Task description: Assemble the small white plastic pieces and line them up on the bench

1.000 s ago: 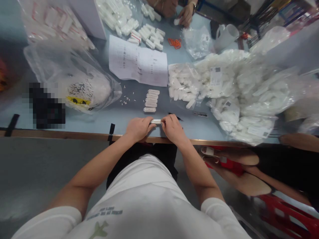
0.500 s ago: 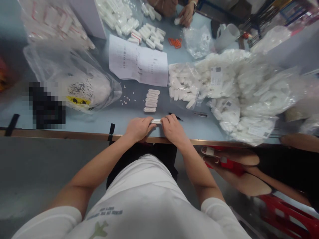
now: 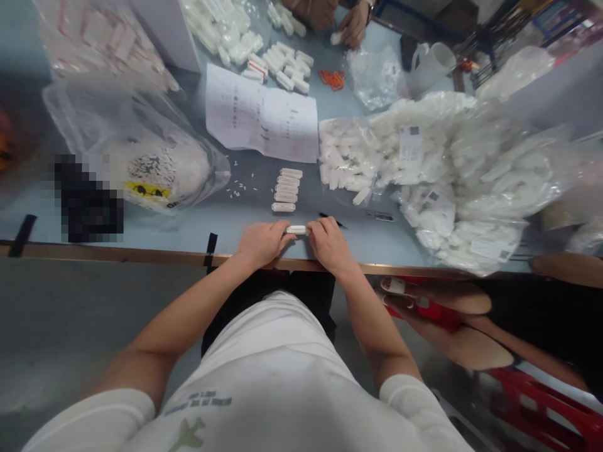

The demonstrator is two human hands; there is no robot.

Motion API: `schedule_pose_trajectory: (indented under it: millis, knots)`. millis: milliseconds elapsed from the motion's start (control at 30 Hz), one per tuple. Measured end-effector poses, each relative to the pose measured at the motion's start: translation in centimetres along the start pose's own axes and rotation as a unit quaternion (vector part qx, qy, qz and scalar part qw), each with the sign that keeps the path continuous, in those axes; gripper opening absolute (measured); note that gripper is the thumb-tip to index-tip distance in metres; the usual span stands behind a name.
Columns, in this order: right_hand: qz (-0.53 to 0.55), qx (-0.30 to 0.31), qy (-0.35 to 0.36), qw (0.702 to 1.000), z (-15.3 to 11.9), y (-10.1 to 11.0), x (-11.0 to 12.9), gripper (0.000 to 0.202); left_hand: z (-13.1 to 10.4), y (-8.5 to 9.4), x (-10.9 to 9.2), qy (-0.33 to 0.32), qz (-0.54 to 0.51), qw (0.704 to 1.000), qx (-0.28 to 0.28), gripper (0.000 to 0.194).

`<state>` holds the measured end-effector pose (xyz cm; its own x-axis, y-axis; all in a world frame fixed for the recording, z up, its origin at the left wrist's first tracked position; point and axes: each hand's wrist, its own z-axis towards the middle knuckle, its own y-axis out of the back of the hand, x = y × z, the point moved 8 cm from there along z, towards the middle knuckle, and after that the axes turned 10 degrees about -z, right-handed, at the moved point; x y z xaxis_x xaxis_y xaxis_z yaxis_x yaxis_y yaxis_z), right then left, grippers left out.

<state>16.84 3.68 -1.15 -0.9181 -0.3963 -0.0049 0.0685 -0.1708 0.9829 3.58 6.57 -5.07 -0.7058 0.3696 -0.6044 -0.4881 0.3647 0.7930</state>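
Observation:
Near the table's front edge, my left hand (image 3: 264,242) pinches the left end of a small, long white plastic piece (image 3: 296,230). My right hand (image 3: 328,243) is closed at the piece's right end, with thumb and fingertips against it; its exact grip is partly hidden. Beyond my hands lies a short column of similar white plastic pieces (image 3: 286,189), set side by side. Tiny white bits (image 3: 239,186) are scattered to their left. Black tweezers (image 3: 332,220) lie just past my right hand.
A printed sheet (image 3: 262,116) lies farther back. Bags of white parts (image 3: 348,154) crowd the right side, and a clear plastic bag (image 3: 160,163) sits left. A small cutter (image 3: 379,216) lies right of the tweezers. Across the table a co-worker's hand (image 3: 354,28) holds a white part.
My right hand has shifted slightly to the right, uncovering more of the white plastic piece's right end. My left hand stays in place.

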Motion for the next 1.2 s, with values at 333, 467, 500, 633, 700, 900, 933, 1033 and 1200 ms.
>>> schedule_pose_trajectory:
  millis: [333,467,500,633,700,900,933,1033,1200]
  knots:
    - [0.011,0.012,-0.008,1.0,-0.1,-0.7,-0.3,0.025,0.0,-0.1,0.0,0.001,0.01,1.0,0.005,0.04]
    - [0.009,0.021,-0.007,1.0,0.0,-0.8,-0.2,0.026,0.0,-0.1,0.1,0.003,-0.002,1.0,0.001,0.04]
    - [0.005,0.021,-0.006,1.0,0.0,-0.8,-0.1,0.026,0.0,-0.1,0.1,0.001,-0.002,1.0,0.0,0.04]
    - [-0.028,0.025,0.02,0.999,0.2,-0.7,0.5,0.029,0.0,-0.2,0.1,-0.004,0.004,1.0,0.0,0.041]
    - [-0.045,0.03,0.04,0.998,0.3,-0.5,0.9,0.031,0.0,-0.2,0.1,-0.005,0.006,1.0,-0.002,0.041]
    - [-0.082,0.053,0.079,0.992,-0.2,0.3,1.9,0.032,0.0,-0.1,0.0,-0.01,0.019,1.0,-0.007,0.042]
    - [-0.08,0.059,0.084,0.992,-0.3,0.3,2.0,0.032,0.0,-0.1,0.0,-0.009,0.022,1.0,-0.008,0.042]
    - [-0.072,0.068,0.099,0.99,-0.8,0.3,2.4,0.031,0.0,0.0,-0.1,-0.007,0.03,1.0,-0.006,0.043]
    - [-0.056,0.025,0.07,0.996,-0.9,0.7,1.6,0.032,0.1,-0.1,-0.1,-0.003,0.038,0.999,0.0,0.042]
